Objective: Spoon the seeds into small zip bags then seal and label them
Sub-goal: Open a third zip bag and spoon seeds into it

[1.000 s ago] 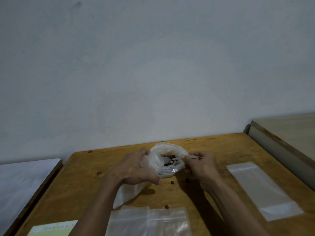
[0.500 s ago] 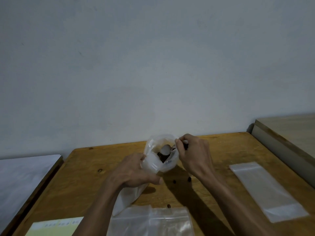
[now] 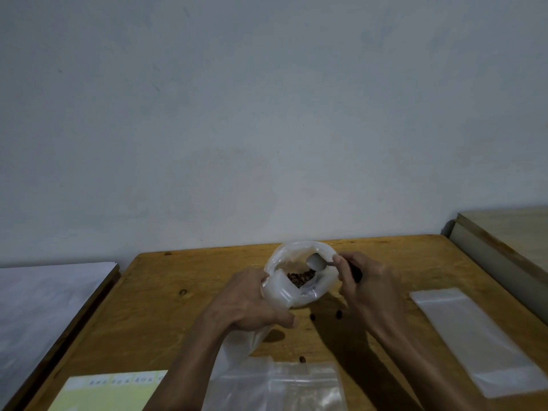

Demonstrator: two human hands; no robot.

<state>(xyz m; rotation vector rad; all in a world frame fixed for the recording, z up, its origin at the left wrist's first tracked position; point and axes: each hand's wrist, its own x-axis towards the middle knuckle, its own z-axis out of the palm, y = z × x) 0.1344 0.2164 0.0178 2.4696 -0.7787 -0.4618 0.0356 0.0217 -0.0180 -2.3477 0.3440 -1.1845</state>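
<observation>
Head view: the left hand (image 3: 252,304) is wrapped around the side of a large cloudy plastic bag (image 3: 299,271), holding its mouth rolled open and turned toward the camera; a second, smaller piece of clear plastic trails below that same fist toward the near edge, and whether it is a zip bag in the same grip cannot be told. The right hand (image 3: 364,283) pinches the dark handle of a small metal spoon (image 3: 316,261) between thumb and fingers. A second ago that hand was low at the bag's rim, with no spoon bowl to be seen; half a second ago the bowl was down inside the mouth over the seeds; now it sits higher, at the far rim, above the brown seeds (image 3: 301,277) heaped in the bag. Its bowl looks pale and I cannot tell whether it carries any seeds. By my reading the scoop is either just made or about to be repeated, so filling is barely under way. Three loose seeds (image 3: 338,314) lie on the wooden table (image 3: 166,307). Flat zip bags wait: one at the right (image 3: 474,336), one at the near edge (image 3: 296,387), both apparently unfilled. A yellow label sheet (image 3: 112,390) lies at the near left, unused
</observation>
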